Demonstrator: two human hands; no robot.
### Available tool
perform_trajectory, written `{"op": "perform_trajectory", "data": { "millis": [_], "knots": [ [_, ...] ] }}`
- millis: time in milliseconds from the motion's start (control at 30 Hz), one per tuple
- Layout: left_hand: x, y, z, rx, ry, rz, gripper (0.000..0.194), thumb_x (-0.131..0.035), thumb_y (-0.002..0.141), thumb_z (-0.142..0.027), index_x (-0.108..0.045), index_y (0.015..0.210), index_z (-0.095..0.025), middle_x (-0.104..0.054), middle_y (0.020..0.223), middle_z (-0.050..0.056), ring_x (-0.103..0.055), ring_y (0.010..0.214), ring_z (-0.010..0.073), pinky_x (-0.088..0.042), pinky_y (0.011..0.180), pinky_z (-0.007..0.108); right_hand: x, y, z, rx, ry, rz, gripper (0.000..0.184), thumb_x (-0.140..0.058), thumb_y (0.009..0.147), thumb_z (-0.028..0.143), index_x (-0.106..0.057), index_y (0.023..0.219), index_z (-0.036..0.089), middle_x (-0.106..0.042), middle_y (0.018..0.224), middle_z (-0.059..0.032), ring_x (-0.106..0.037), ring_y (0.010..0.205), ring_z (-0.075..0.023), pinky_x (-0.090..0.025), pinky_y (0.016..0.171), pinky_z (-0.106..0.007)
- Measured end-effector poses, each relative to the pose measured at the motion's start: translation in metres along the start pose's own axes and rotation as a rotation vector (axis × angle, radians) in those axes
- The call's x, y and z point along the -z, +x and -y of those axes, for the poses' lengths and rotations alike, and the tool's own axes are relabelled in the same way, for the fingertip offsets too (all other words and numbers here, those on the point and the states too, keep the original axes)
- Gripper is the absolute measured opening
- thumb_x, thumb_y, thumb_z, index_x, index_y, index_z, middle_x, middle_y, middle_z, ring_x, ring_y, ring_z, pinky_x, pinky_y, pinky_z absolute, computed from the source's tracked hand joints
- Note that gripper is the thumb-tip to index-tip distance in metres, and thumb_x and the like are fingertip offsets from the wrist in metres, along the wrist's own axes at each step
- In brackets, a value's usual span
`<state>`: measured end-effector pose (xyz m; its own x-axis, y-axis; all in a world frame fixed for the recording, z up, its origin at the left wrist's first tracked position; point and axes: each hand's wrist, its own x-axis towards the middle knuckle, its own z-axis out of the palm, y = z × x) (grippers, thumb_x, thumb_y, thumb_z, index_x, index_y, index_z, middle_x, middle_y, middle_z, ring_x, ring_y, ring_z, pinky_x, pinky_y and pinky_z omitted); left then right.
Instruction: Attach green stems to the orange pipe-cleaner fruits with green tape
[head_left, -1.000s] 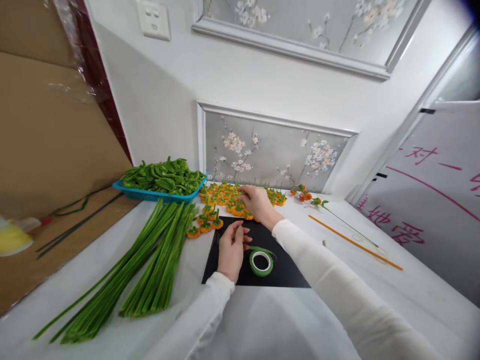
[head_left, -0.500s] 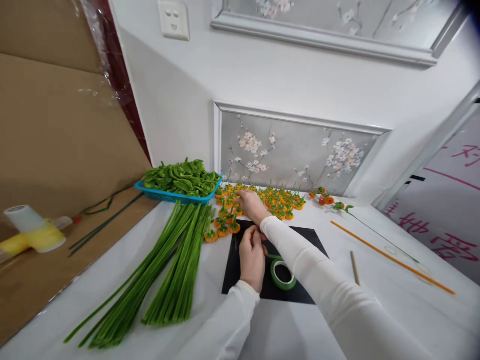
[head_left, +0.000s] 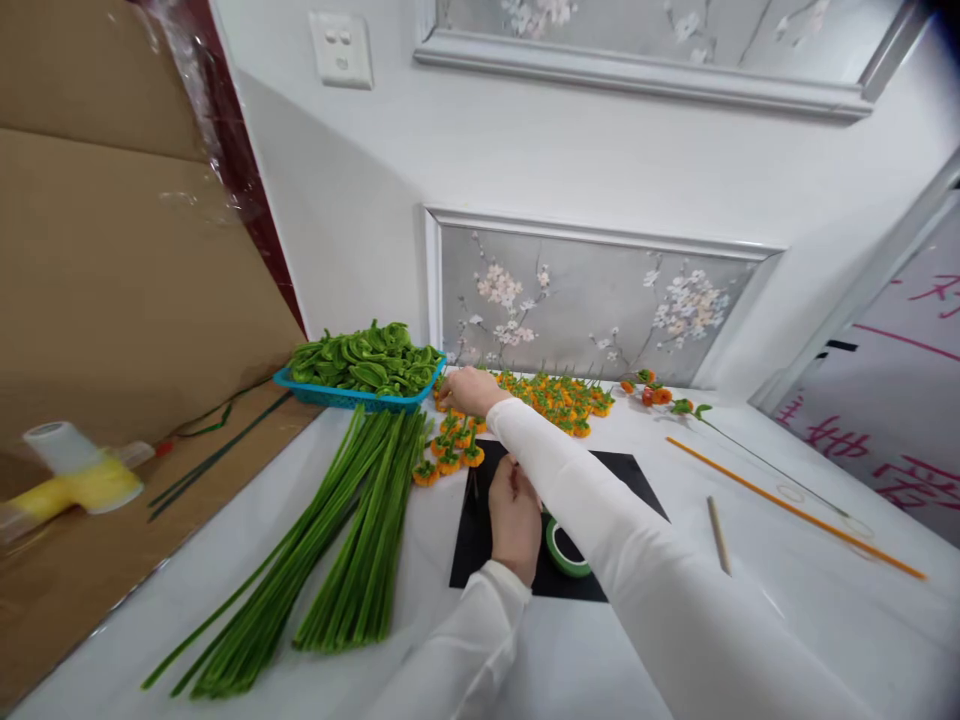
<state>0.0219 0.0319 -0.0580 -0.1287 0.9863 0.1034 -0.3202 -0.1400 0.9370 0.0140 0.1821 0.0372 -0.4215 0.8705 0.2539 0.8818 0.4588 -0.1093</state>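
Note:
My left hand (head_left: 516,515) rests over the black mat (head_left: 469,560) with its fingers curled together; whatever they hold is hidden. Beside it lies a roll of green tape (head_left: 559,553), partly covered by my right sleeve. My right hand (head_left: 474,390) stretches across to the far left part of the small orange flowers with green bases (head_left: 559,400). Its fingertips point down among them by the corner of the blue tray (head_left: 352,400), and I cannot make out anything between them. Several orange flowers (head_left: 450,460) stand nearer, at the mat's top left corner.
Green leaves (head_left: 367,360) fill the tray. Long green fuzzy stems (head_left: 300,570) lie in bundles on the left. To the right are a flower spray on a thin stem (head_left: 682,407), an orange rod (head_left: 787,505) and a short wooden stick (head_left: 718,535). Cardboard (head_left: 112,250) stands at the left.
My right hand has moved left over the orange flowers, toward the tray's corner. My left hand stays over the mat, its fingers still curled. The view has shifted slightly.

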Motion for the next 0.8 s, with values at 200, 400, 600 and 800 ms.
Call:
{"op": "perform_trajectory", "data": {
  "millis": [200,400,600,800],
  "knots": [
    [0.0,-0.003,-0.004,-0.053,-0.002,0.003,0.012,-0.06,0.074,-0.025,-0.062,0.081,-0.015,-0.063,0.071,0.002,-0.056,0.063,0.0133,-0.043,0.055,0.021,0.005,0.0,0.007,-0.031,-0.027,-0.045,0.018,-0.061,0.079,0.019,-0.072,0.092,0.022,-0.07,0.099,-0.0113,-0.065,0.092,-0.0237,-0.049,0.077,-0.031],
    [-0.001,0.005,-0.002,0.032,0.047,-0.024,0.019,-0.049,0.083,-0.027,-0.057,0.097,-0.017,-0.057,0.067,-0.002,-0.039,0.039,0.0038,-0.028,0.037,0.015,0.05,-0.042,-0.011,-0.049,-0.009,-0.269,0.029,-0.043,0.092,0.028,-0.06,0.116,0.026,-0.065,0.11,-0.0073,-0.058,0.103,-0.0207,-0.043,0.084,-0.03],
    [0.002,0.013,-0.016,0.086,0.038,0.059,0.033,-0.046,0.087,-0.044,-0.05,0.111,-0.022,-0.058,0.08,0.001,-0.054,0.05,0.0063,-0.039,0.04,0.014,0.074,-0.152,-0.048,-0.037,0.287,-0.572,0.022,-0.055,0.082,0.021,-0.067,0.1,0.019,-0.067,0.074,-0.0006,-0.058,0.068,-0.0144,-0.042,0.067,-0.024],
    [-0.003,-0.001,-0.036,0.096,0.045,0.523,0.044,-0.057,0.08,-0.049,-0.051,0.119,-0.029,-0.059,0.103,0.003,-0.066,0.073,0.0137,-0.056,0.062,0.026,0.037,-0.218,-0.056,-0.164,0.655,-0.558,0.021,-0.055,0.08,0.023,-0.068,0.095,0.017,-0.067,0.073,-0.0005,-0.056,0.06,-0.0125,-0.044,0.06,-0.023]
  ]
}}
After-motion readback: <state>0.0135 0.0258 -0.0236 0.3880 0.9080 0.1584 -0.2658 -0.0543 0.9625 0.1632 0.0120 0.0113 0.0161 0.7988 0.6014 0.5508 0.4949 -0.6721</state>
